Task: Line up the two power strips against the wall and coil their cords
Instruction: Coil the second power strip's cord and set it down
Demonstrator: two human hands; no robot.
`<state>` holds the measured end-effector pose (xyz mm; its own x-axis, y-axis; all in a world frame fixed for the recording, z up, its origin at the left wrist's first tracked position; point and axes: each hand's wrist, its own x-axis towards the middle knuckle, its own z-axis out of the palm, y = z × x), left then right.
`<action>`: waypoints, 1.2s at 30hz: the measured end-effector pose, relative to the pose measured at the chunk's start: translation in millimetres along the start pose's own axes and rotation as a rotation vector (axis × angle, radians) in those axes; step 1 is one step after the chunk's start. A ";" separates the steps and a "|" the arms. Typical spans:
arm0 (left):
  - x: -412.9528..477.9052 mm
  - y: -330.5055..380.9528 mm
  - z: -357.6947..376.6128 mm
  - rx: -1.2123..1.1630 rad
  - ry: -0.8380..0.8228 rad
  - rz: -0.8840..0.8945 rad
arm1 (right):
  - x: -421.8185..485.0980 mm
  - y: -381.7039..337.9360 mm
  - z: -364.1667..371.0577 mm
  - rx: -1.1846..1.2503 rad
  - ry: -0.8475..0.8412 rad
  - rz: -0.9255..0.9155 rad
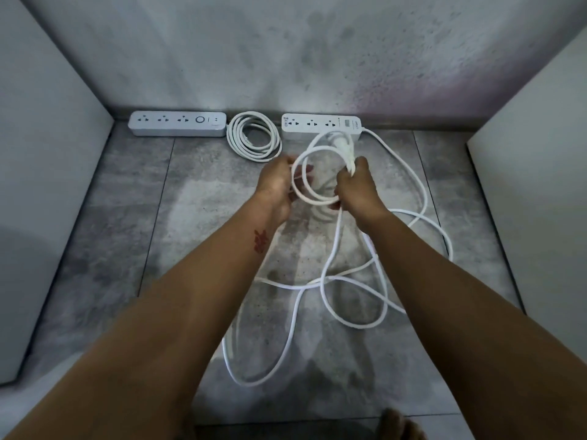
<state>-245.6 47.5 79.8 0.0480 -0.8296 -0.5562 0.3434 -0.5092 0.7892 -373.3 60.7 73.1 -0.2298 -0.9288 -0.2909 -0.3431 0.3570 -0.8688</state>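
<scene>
Two power strips (178,123) (320,123) are sitting against the wall (286,52), one cord (254,136) already coiled between them. The right hand (357,188) is clenching the plug end and loops of the loose cord (343,300); the left hand (276,182) is pinching the loop's far side. Keeping loops even should help while both arms are reaching forward.

left power strip (178,128): pale grey-white, dark socket holes, black ring button | right power strip (320,123): white, dark socket holes | coiled cord (254,140): white | loose cord (343,293): white | floor (127,223): mottled grey tiles, dark grout lines | wall (254,52): blotchy grey, pinkish tint at right | left forearm mark (260,242): red
</scene>
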 end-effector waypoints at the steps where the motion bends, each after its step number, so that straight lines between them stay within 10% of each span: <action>1: 3.7 5.0 -1.8 0.043 -0.016 0.037 | -0.7 0.4 -1.0 -0.084 -0.034 -0.042; 9: -3.4 20.3 0.8 0.821 -0.156 0.312 | -6.4 -5.3 2.8 -0.485 -0.080 -0.228; 15: 6.9 12.3 -20.5 0.674 -0.328 0.241 | -3.4 -2.1 -8.1 -0.192 -0.233 -0.172; 36: 10.7 23.2 -14.2 0.264 -0.034 0.039 | -4.8 10.1 -12.5 0.393 -0.458 0.016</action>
<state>-223.9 30.1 88.5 0.0232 -0.8545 -0.5189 0.0852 -0.5155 0.8527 -387.0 70.0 70.7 0.2132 -0.9033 -0.3724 0.0398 0.3889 -0.9204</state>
